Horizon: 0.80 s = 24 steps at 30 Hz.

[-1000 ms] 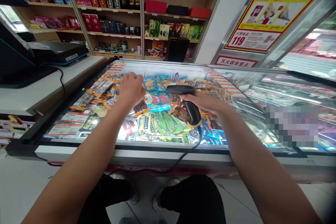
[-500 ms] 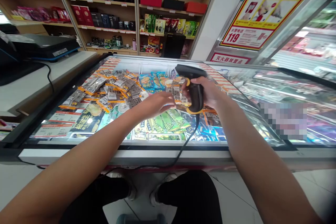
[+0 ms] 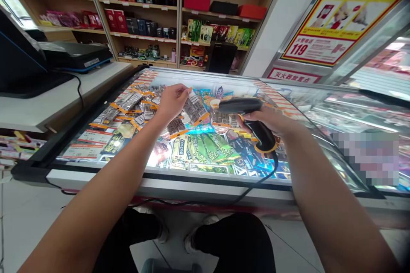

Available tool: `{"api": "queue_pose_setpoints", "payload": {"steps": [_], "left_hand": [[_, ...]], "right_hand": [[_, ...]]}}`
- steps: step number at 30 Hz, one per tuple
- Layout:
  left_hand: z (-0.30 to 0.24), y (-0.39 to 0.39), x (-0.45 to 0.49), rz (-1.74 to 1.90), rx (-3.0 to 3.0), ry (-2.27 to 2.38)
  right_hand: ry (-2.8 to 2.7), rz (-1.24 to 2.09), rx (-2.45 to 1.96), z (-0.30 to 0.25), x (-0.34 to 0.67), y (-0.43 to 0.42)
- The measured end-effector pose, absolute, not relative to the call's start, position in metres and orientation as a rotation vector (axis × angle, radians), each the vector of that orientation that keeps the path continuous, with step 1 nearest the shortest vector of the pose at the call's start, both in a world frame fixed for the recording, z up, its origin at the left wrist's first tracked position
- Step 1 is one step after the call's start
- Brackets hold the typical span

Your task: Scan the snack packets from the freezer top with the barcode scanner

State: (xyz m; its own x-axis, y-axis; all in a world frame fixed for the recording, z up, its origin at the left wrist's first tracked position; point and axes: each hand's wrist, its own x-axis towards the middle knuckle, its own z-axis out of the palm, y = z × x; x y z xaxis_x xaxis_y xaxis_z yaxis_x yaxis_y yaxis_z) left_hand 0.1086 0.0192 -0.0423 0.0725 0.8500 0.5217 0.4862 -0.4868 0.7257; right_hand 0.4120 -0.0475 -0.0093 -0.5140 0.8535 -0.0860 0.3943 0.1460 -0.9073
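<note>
My left hand [image 3: 171, 102] pinches a grey snack packet with an orange edge [image 3: 194, 111] and lifts it above the pile of like packets [image 3: 133, 104] on the glass lid of a chest freezer [image 3: 205, 185]. My right hand [image 3: 267, 121] grips a black and orange barcode scanner [image 3: 248, 115], its head pointing left toward the held packet. The scanner's black cable [image 3: 246, 192] hangs over the freezer's front edge.
A white counter [image 3: 48, 106] with a black register and printer [image 3: 75, 55] stands at the left. Wooden shelves [image 3: 179, 8] with boxes and bottles fill the back wall. A second glass freezer [image 3: 352, 111] adjoins on the right. My legs and shoes [image 3: 198, 234] show below.
My left hand went back to the packet pile and came up holding one packet. The scanner dropped from upright to level, pointing at the packet.
</note>
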Motion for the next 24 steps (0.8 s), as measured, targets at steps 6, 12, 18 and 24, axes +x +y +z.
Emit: {"api": "queue_pose_setpoints", "payload": {"steps": [6,12,18,24], "left_hand": [[-0.042,0.020,0.105,1.377,2.126,1.418],[-0.040,0.021,0.104,1.341,2.158,1.463],[-0.030,0.037,0.061,1.531,2.025,1.749],[-0.037,0.032,0.029,1.238,2.073,2.184]], "right_hand": [[-2.036,1.325,-1.275,-0.010,0.413,-0.050],[-2.054,1.315,-1.246,-0.012,0.412,-0.046],[-1.858,0.872,-1.486,-0.020,0.394,-0.044],[-1.870,0.748,-1.683,-0.020,0.376,-0.046]]}}
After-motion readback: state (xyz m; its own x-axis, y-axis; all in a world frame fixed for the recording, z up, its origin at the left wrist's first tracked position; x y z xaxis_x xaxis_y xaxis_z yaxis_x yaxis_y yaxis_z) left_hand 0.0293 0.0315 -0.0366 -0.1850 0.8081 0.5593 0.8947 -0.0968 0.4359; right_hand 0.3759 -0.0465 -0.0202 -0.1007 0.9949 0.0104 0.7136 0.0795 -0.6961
